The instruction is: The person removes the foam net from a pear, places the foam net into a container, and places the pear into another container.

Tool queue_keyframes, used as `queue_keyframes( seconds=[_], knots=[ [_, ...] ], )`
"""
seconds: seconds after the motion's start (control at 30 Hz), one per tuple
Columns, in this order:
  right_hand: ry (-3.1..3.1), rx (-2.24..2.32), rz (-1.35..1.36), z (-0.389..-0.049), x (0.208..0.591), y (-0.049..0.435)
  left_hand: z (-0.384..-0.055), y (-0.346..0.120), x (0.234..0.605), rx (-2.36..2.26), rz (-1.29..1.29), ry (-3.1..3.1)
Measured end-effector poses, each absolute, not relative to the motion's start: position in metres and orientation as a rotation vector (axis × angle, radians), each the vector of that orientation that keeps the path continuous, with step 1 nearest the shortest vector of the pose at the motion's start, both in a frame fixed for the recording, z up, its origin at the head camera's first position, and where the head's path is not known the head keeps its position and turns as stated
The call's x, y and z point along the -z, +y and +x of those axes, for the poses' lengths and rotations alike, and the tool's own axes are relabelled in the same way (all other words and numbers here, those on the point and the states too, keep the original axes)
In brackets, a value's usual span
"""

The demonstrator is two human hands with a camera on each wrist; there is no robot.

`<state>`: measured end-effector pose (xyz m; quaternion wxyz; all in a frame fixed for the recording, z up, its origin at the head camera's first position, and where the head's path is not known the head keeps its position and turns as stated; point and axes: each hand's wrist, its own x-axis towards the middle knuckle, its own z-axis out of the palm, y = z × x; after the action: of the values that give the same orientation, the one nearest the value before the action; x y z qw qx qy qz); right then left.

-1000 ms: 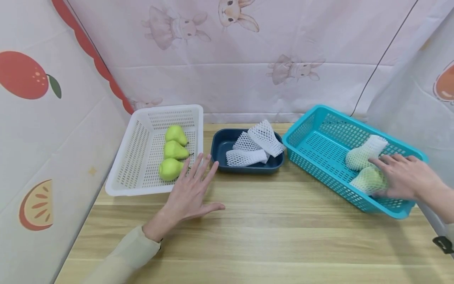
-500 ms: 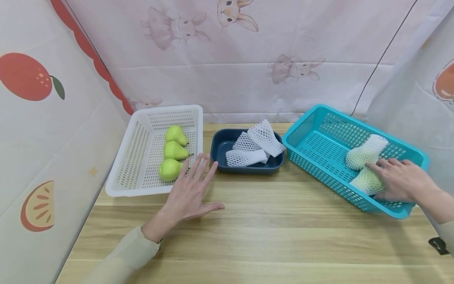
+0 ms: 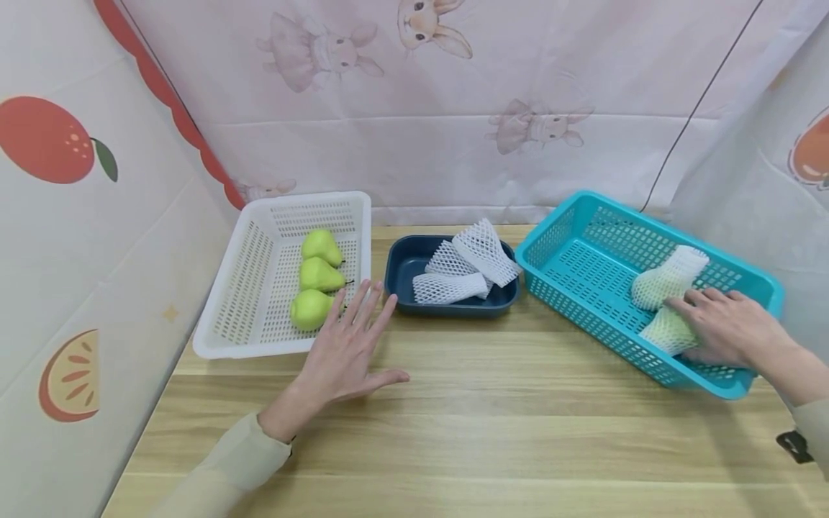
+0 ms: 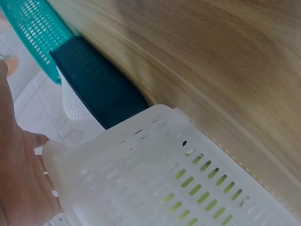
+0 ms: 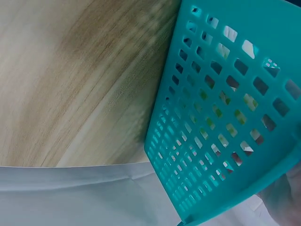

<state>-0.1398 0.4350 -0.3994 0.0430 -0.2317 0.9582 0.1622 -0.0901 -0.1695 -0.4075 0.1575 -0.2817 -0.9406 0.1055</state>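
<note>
Table (image 3: pixel 486 424) woodgrain, rabbit-print curtain (image 3: pixel 421 169) behind; left grip (image 3: pixel 346 345) spread, right grip (image 3: pixel 732 327) round netted pear (image 3: pixel 667 332)

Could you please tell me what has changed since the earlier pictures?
The right hand has shifted slightly left in the head view, covering more of the nearer wrapped pear. The left hand, bare pears, white basket, foam nets and teal basket stayed put.

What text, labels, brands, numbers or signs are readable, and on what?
None readable in any view.
White basket, teal basket, blue tray, pears, nets: no lettering visible.
Cloth: only pictures, rabbits and fruit.
Black piece by the right sleeve: too small to tell.
</note>
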Motion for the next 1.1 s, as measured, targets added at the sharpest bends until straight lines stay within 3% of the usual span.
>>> queue_keyframes(
  seconds=[1.1],
  knots=[
    [3.233, -0.461, -0.862, -0.13, 0.355, 0.405, -0.089, -0.17, 0.408, -0.274, -0.791, -2.707]
  ],
)
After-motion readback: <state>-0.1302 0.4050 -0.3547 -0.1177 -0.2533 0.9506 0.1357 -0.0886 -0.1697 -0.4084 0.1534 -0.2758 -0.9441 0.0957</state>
